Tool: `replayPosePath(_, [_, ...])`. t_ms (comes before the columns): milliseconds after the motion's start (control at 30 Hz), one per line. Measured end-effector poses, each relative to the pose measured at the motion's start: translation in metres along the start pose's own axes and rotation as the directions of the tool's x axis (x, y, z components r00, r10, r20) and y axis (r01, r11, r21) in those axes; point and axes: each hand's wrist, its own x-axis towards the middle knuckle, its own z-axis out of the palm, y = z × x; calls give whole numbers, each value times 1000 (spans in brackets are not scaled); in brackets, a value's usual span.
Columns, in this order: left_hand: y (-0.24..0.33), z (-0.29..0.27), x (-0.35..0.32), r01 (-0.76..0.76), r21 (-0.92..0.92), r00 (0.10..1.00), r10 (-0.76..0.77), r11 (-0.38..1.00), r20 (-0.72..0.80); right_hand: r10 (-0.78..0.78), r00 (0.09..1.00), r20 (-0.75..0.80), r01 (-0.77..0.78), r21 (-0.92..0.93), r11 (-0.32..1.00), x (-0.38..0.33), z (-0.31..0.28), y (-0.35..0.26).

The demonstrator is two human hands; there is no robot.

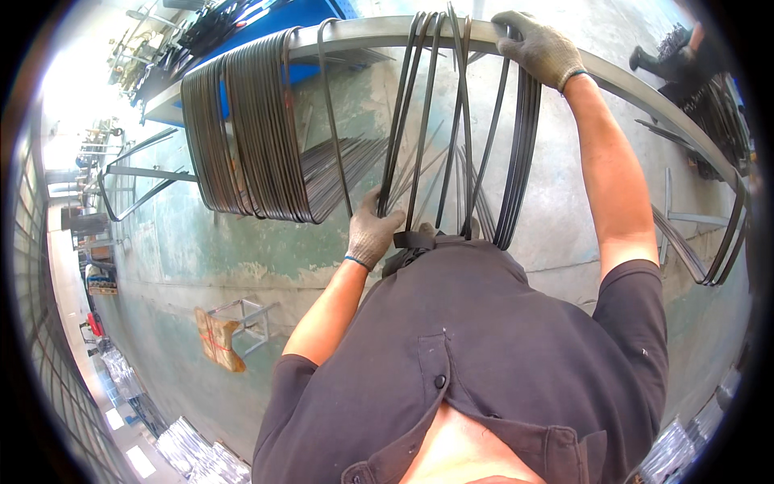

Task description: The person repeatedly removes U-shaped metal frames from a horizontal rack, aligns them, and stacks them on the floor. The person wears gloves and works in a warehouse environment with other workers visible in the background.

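Note:
Dark bent metal hoops [419, 121] hang spaced apart over a long grey metal rail [371, 32], in front of my body. My left hand [371, 232], in a grey knit glove, is closed round the lower part of the leftmost of these hoops, its thumb pointing right. My right hand [538, 50], gloved the same way, curls over the rail and the tops of a tight bundle of hoops [522, 153]. Some of its fingertips are hidden behind the rail. Two hoops cross each other near the middle.
A dense row of hoops [258, 129] hangs at the rail's left, with a single hoop [330, 113] beside it. More hoops [705, 258] hang at the far right. A small metal stool [254, 323] with a brown cover stands lower left. Another person [685, 68] is at upper right.

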Motion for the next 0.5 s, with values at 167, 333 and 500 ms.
replayPosePath(167, [-17,2,24,-45,223,999,41,974,23,-34,999,-17,34,-15,999,4,4,9])
replayPosePath(333, [-52,-11,32,-109,696,978,203,710,-54,-11,1000,28,11,-12,1000,2,-6,2])
replayPosePath(500, [-24,-39,52,-32,-322,991,71,946,110,22,999,30,-22,-7,1000,0,-3,0])
